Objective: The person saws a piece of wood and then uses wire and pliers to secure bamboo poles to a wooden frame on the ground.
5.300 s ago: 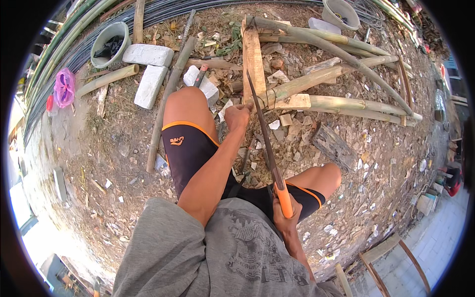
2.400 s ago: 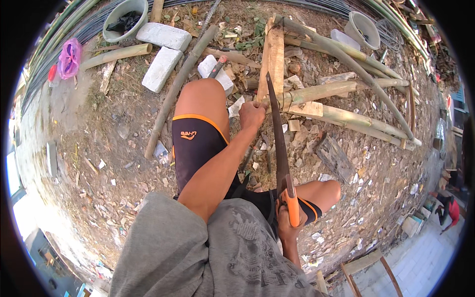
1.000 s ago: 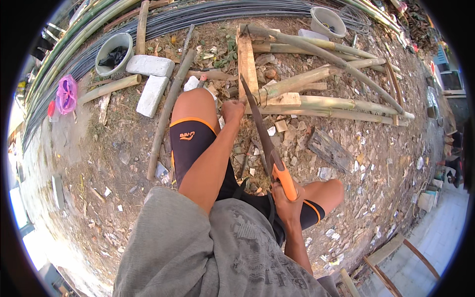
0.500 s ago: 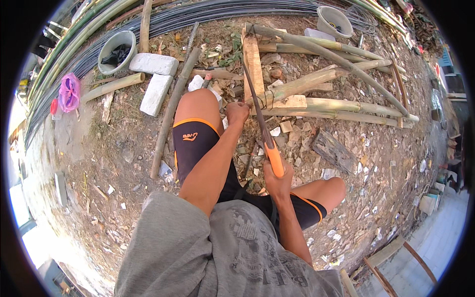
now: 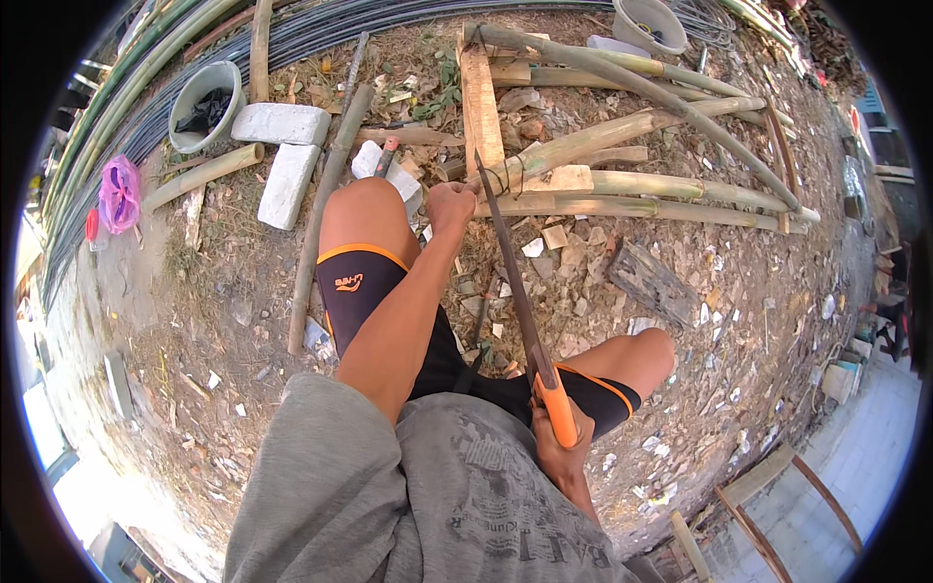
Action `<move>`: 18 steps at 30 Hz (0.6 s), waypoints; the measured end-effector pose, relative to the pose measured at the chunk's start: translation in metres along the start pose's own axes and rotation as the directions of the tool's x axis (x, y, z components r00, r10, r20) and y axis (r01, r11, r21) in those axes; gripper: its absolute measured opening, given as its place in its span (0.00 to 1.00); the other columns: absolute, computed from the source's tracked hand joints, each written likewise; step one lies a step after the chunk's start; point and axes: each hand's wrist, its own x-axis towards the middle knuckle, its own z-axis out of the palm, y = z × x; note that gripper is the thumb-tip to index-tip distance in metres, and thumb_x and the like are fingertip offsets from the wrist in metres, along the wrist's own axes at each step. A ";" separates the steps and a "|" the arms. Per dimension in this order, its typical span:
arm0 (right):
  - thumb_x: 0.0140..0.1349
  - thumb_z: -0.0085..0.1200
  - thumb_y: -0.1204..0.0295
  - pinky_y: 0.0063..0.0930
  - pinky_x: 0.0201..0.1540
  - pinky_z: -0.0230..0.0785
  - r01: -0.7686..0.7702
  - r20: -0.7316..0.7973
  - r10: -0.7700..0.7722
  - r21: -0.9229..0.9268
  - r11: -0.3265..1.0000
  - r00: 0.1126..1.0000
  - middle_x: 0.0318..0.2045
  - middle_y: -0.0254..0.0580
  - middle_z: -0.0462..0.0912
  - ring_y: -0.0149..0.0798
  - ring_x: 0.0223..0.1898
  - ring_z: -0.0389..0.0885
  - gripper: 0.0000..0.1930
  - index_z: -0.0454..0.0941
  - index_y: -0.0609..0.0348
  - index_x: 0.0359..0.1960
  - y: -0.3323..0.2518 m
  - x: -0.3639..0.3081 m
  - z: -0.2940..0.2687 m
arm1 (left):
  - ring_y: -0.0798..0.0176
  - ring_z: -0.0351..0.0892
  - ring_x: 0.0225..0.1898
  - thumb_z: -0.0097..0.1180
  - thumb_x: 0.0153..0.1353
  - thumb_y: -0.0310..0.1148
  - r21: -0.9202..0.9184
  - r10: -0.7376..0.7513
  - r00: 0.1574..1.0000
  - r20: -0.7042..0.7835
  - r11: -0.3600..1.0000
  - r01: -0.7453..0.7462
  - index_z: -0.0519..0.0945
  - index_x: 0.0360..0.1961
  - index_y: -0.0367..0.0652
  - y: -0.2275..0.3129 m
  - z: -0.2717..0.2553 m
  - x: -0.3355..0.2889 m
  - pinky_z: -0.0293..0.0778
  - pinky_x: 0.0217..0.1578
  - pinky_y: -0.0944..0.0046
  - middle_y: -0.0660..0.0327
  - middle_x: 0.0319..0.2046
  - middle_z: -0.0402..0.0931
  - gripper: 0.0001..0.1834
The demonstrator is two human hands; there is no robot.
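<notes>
My right hand (image 5: 564,437) is wrapped round the orange handle of a hand saw (image 5: 517,272), close to my lap. The long dark blade runs forward and slightly left, its far part lying across the end of a bamboo pole (image 5: 583,146). At that end my left hand (image 5: 452,206) is closed, gripping the tip just left of the blade. Dark wire is bound round the pole beside the cut. The pole belongs to a frame of bamboo and a sawn wooden board (image 5: 480,107) lying on the ground; my fingertips are partly hidden.
White blocks (image 5: 282,124) and a grey bucket (image 5: 206,105) with a dark bag stand at the left. A long pole (image 5: 330,214) lies beside my left knee. Another bucket (image 5: 649,25) is at the far right. Rubble and a weathered plank (image 5: 653,282) litter the ground.
My right hand has drawn the saw back toward my body and a little right. My left hand stays on the pole's end. The whole view has shifted slightly.
</notes>
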 end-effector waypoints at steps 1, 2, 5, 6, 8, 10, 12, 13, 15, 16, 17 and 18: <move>0.63 0.61 0.77 0.25 0.41 0.78 0.035 0.026 -0.036 0.042 0.998 0.999 0.31 0.43 0.89 0.26 0.34 0.87 0.13 0.87 0.67 0.48 -0.003 0.001 -0.003 | 0.55 0.83 0.26 0.68 0.62 0.43 -0.004 -0.010 1.000 0.013 1.000 0.010 0.88 0.24 0.38 -0.002 0.001 0.002 0.76 0.37 0.52 0.53 0.20 0.82 0.18; 0.64 0.60 0.77 0.26 0.40 0.78 0.070 0.007 -0.071 0.064 0.995 0.997 0.31 0.44 0.89 0.26 0.33 0.87 0.13 0.87 0.67 0.49 -0.006 0.014 0.003 | 0.55 0.83 0.26 0.68 0.62 0.43 -0.002 -0.004 1.000 0.015 1.000 0.004 0.88 0.24 0.38 -0.005 -0.001 0.005 0.76 0.37 0.52 0.53 0.20 0.82 0.18; 0.65 0.60 0.75 0.30 0.29 0.71 0.124 0.034 -0.125 0.033 0.992 0.992 0.20 0.38 0.78 0.25 0.25 0.76 0.06 0.83 0.67 0.37 0.002 0.112 0.054 | 0.56 0.82 0.25 0.69 0.61 0.45 0.064 0.057 0.997 0.048 0.996 -0.060 0.88 0.23 0.39 -0.011 -0.004 0.016 0.76 0.37 0.51 0.55 0.19 0.82 0.19; 0.65 0.60 0.75 0.31 0.28 0.69 0.132 0.007 -0.133 0.107 0.985 0.991 0.19 0.37 0.76 0.25 0.24 0.73 0.05 0.81 0.66 0.35 -0.002 0.143 0.061 | 0.56 0.82 0.25 0.69 0.61 0.45 0.045 0.066 0.995 0.072 0.997 -0.069 0.88 0.23 0.39 -0.006 0.015 0.013 0.76 0.37 0.51 0.55 0.19 0.82 0.19; 0.64 0.61 0.75 0.31 0.28 0.68 0.146 0.007 -0.149 0.141 0.979 0.989 0.19 0.36 0.75 0.25 0.23 0.72 0.05 0.81 0.66 0.34 -0.009 0.150 0.069 | 0.56 0.82 0.25 0.69 0.61 0.46 0.063 0.021 0.996 0.090 0.998 -0.026 0.88 0.23 0.40 -0.004 0.018 0.017 0.76 0.37 0.51 0.55 0.19 0.81 0.20; 0.64 0.61 0.75 0.30 0.28 0.70 0.138 0.007 -0.139 0.081 0.987 0.990 0.20 0.35 0.78 0.24 0.24 0.75 0.05 0.82 0.66 0.35 0.008 0.108 0.062 | 0.55 0.83 0.26 0.69 0.60 0.47 0.080 0.001 0.997 0.073 0.997 -0.007 0.89 0.25 0.40 -0.013 0.001 0.014 0.77 0.38 0.51 0.55 0.20 0.82 0.20; 0.64 0.62 0.75 0.30 0.29 0.71 0.124 -0.036 -0.121 0.089 0.988 0.992 0.21 0.36 0.79 0.24 0.25 0.78 0.06 0.82 0.66 0.35 0.016 0.053 0.037 | 0.56 0.84 0.29 0.71 0.60 0.47 0.092 0.040 0.996 0.074 0.995 -0.047 0.92 0.33 0.36 -0.013 -0.003 0.013 0.77 0.38 0.53 0.52 0.24 0.85 0.21; 0.64 0.62 0.75 0.30 0.29 0.71 0.119 -0.041 -0.116 0.094 0.988 0.992 0.21 0.36 0.80 0.25 0.25 0.79 0.06 0.82 0.66 0.35 0.010 0.047 0.035 | 0.56 0.84 0.28 0.71 0.60 0.48 0.100 0.032 0.998 0.059 0.994 -0.038 0.91 0.31 0.36 -0.013 -0.002 0.011 0.77 0.38 0.54 0.54 0.23 0.85 0.21; 0.64 0.62 0.75 0.29 0.30 0.72 0.137 -0.045 -0.133 0.101 0.985 0.990 0.21 0.36 0.80 0.25 0.25 0.79 0.05 0.83 0.66 0.36 0.005 0.059 0.037 | 0.54 0.85 0.29 0.70 0.60 0.47 0.101 0.028 0.998 0.059 0.994 -0.034 0.91 0.31 0.38 -0.010 -0.003 0.011 0.78 0.39 0.53 0.53 0.23 0.85 0.19; 0.64 0.61 0.75 0.28 0.31 0.72 0.134 -0.020 -0.132 0.085 0.987 0.991 0.22 0.36 0.80 0.25 0.26 0.78 0.06 0.84 0.66 0.38 0.005 0.088 0.049 | 0.52 0.86 0.29 0.69 0.60 0.46 0.103 0.029 0.998 0.057 0.994 -0.035 0.92 0.31 0.40 -0.009 -0.003 0.011 0.78 0.39 0.52 0.52 0.23 0.85 0.17; 0.65 0.61 0.75 0.28 0.31 0.72 0.139 0.004 -0.139 0.078 0.987 0.990 0.22 0.36 0.80 0.24 0.26 0.77 0.07 0.84 0.67 0.39 -0.004 0.119 0.062 | 0.52 0.86 0.29 0.69 0.60 0.46 0.106 0.029 0.999 0.046 0.994 -0.034 0.92 0.31 0.40 -0.008 -0.006 0.015 0.78 0.39 0.52 0.52 0.23 0.85 0.17; 0.65 0.61 0.75 0.27 0.31 0.72 0.114 0.042 -0.115 0.028 0.993 0.992 0.22 0.36 0.80 0.24 0.26 0.77 0.08 0.85 0.67 0.42 -0.005 0.149 0.067 | 0.57 0.83 0.27 0.70 0.61 0.46 0.065 0.026 0.996 0.086 0.997 -0.032 0.91 0.30 0.39 -0.007 0.007 0.016 0.76 0.36 0.53 0.54 0.21 0.83 0.18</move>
